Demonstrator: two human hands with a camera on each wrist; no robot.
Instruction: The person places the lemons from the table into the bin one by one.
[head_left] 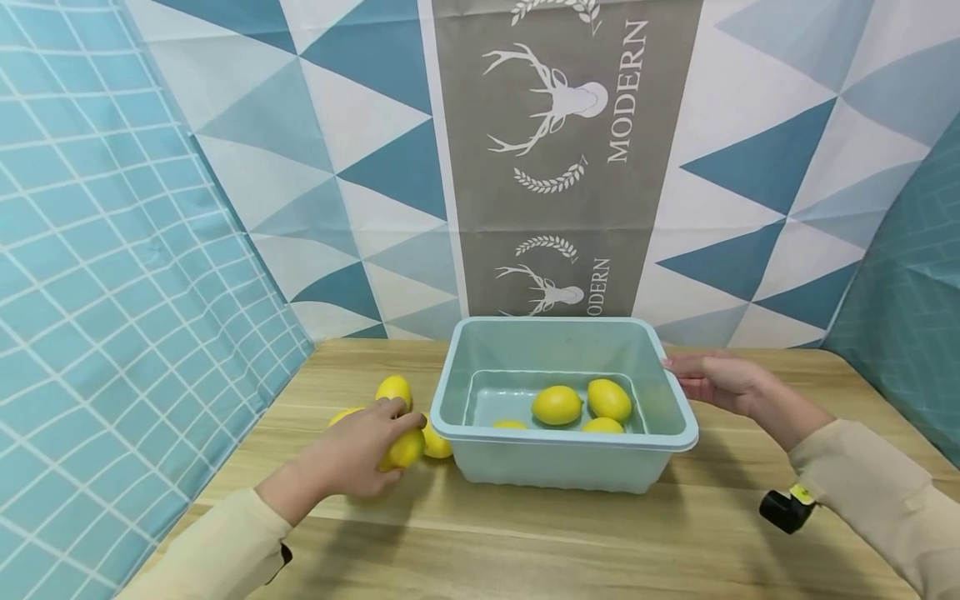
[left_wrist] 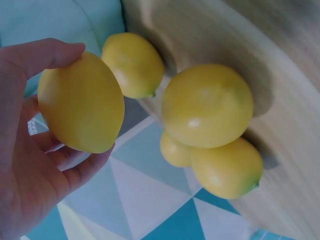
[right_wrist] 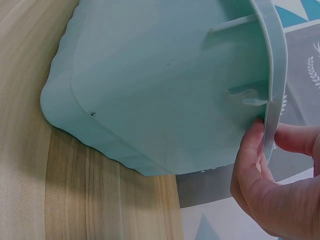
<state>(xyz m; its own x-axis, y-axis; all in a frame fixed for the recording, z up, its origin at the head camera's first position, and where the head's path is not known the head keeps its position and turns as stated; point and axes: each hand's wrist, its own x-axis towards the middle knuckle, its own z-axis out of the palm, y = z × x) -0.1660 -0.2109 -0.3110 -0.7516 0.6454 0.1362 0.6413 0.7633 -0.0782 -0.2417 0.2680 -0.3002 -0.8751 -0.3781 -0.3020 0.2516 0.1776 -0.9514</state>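
My left hand (head_left: 367, 450) grips a yellow lemon (left_wrist: 82, 102) between thumb and fingers, left of a pale blue-green plastic bin (head_left: 555, 462). Close around that hand lie several more lemons on the table, among them one lemon (head_left: 394, 389) farther back and another lemon (head_left: 437, 442) beside the bin's left wall. Inside the bin rest several lemons, such as this lemon (head_left: 557, 405) near the middle. At the bin's right side, my right hand (head_left: 720, 382) pinches the rim (right_wrist: 276, 65), thumb on one side and fingers under it.
A wood-grain table (head_left: 525, 542) carries everything. Behind it hangs a patterned cloth (head_left: 375, 167) with triangles and deer heads, and a blue checked cloth (head_left: 90, 250) closes the left side. A small black device (head_left: 786, 511) sits at the right sleeve.
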